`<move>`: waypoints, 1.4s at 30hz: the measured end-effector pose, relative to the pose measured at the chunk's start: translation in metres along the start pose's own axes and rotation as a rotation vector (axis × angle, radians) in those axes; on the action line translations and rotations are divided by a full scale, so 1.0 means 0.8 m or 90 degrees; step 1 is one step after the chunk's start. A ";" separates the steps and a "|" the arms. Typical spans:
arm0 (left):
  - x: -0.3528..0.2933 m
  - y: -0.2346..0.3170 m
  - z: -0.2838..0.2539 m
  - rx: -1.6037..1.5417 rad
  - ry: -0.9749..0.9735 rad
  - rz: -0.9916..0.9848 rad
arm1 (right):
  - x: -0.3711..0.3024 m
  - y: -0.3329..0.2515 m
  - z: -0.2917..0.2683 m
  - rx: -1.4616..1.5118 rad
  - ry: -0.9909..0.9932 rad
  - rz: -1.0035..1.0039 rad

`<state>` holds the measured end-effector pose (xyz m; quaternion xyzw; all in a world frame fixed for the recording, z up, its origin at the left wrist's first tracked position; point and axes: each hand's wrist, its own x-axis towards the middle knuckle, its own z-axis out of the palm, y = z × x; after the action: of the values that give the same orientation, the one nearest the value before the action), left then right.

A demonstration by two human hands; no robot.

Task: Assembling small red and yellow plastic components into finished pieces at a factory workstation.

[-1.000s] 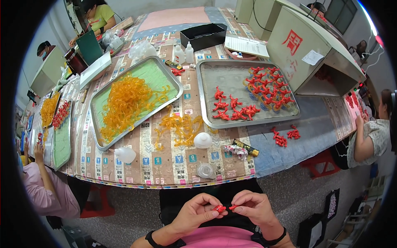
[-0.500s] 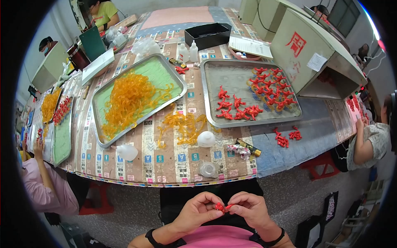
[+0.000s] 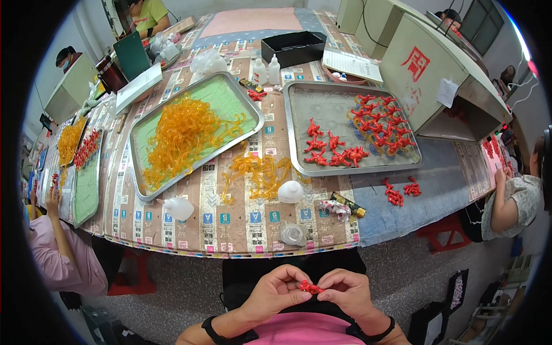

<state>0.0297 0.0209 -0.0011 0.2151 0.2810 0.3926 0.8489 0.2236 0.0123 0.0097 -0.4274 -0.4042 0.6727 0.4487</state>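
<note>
Just beyond my lap, in front of the table's near edge, my left hand [image 3: 276, 296] pinches one end of a small red plastic figure [image 3: 311, 287] between thumb and forefinger. The other end is in a pinch of my right hand [image 3: 348, 293]. Fingertips cover part of the figure, so its full shape cannot be made out. Similar red figures [image 3: 351, 156] lie in the grey-lined metal tray [image 3: 296, 115], several of them with clear yellow strands at the right. Two small groups of red pieces [image 3: 394, 195] rest on the blue cloth.
A green-lined tray [image 3: 138, 167] holds a heap of yellow strands [image 3: 184, 135]; more strands [image 3: 259, 175] lie beside it. Near the front edge are white squeeze bottles [image 3: 290, 192], a clear round pot [image 3: 292, 234] and a glue tube [image 3: 348, 203]. Co-workers sit left and right; a metal box [image 3: 428, 75] stands back right.
The red piece at my right fingertips has come in against the one at my left, and they now look like a single figure. The view has shifted slightly.
</note>
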 end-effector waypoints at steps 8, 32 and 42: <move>0.001 -0.001 0.000 0.016 0.015 0.014 | 0.001 -0.008 -0.001 -0.226 -0.037 -0.088; -0.003 -0.002 0.001 0.047 0.008 0.029 | 0.001 -0.002 -0.007 -0.088 -0.055 -0.013; -0.004 -0.002 -0.001 0.047 0.026 0.015 | -0.002 -0.007 -0.001 -0.144 -0.047 -0.043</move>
<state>0.0282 0.0178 -0.0012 0.2419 0.3099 0.3961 0.8298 0.2263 0.0126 0.0149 -0.4363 -0.5077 0.6229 0.4047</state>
